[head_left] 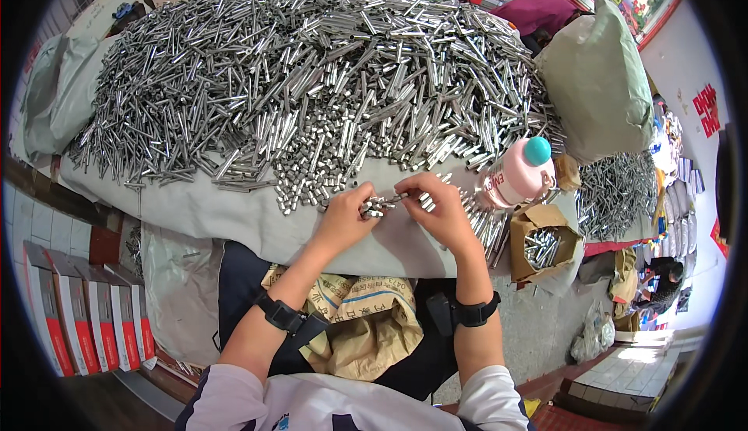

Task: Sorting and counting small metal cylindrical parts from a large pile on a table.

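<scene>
Over the near edge of a grey cloth (pixel 187 205), my two hands meet around small shiny metal parts. My left hand (pixel 347 217) is closed on several short metal pieces (pixel 374 208), whose ends show between thumb and fingers. With its fingertips pinched, my right hand (pixel 440 213) holds a slim metal tube (pixel 396 198) that points toward the pieces in the left. Just beyond my left hand lies a cluster of short metal sleeves (pixel 312 162). A large heap of long metal tubes (pixel 257 73) spreads behind them.
Right of my right hand stand a pink bottle (pixel 510 178) with a teal cap and an open cardboard box (pixel 523 248) of metal pieces. A pale sack (pixel 600 80) sits at the far right. Boxes (pixel 86 314) line the lower left. Other people work beyond the heap.
</scene>
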Action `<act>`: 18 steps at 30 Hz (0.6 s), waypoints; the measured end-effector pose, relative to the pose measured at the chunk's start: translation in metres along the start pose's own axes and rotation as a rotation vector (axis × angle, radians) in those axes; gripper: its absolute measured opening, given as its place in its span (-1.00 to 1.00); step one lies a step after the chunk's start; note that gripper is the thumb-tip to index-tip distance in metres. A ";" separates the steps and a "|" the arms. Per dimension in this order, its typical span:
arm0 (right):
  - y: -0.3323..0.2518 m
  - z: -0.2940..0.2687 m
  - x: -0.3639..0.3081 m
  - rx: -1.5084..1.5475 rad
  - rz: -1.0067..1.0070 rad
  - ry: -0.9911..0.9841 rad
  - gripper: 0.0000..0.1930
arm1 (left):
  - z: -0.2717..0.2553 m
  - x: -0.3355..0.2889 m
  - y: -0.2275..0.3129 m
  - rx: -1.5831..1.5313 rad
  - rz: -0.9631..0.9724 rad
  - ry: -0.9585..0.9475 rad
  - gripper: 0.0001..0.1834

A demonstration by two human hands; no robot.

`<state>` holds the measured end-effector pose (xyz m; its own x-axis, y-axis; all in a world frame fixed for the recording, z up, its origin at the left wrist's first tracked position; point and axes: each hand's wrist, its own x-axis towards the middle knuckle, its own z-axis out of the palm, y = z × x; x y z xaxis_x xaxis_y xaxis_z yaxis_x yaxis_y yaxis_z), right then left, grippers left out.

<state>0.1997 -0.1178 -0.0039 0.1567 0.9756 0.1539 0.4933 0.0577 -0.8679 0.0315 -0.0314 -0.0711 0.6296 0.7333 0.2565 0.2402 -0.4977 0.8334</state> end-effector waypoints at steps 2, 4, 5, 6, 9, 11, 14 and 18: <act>-0.003 0.003 -0.001 -0.037 -0.087 0.045 -0.72 | 0.000 0.000 0.000 0.003 -0.011 -0.009 -0.68; -0.006 0.005 -0.002 -0.059 -0.113 0.058 -0.71 | 0.000 0.000 -0.002 0.009 -0.025 -0.015 -0.68; -0.008 0.006 -0.002 -0.082 -0.138 0.070 -0.70 | 0.002 0.000 -0.004 0.012 0.010 0.002 -0.68; -0.010 0.006 -0.002 -0.081 -0.138 0.070 -0.70 | 0.002 0.000 -0.004 0.015 0.044 0.018 -0.68; -0.011 0.005 -0.001 -0.095 -0.147 0.069 -0.70 | 0.001 0.000 0.000 0.001 -0.028 -0.002 -0.69; -0.008 0.002 -0.001 -0.184 -0.207 0.053 -0.69 | 0.002 0.000 -0.003 0.018 -0.003 0.005 -0.69; -0.006 0.000 -0.001 -0.271 -0.233 0.045 -0.73 | 0.002 0.000 -0.002 0.026 0.026 0.002 -0.71; -0.010 0.000 -0.001 -0.406 -0.213 0.043 -0.79 | 0.002 0.000 -0.001 0.011 0.046 0.011 -0.72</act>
<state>0.1946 -0.1188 0.0045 0.0461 0.9409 0.3356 0.8122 0.1603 -0.5610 0.0328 -0.0314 -0.0725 0.6322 0.7146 0.2995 0.2193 -0.5358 0.8154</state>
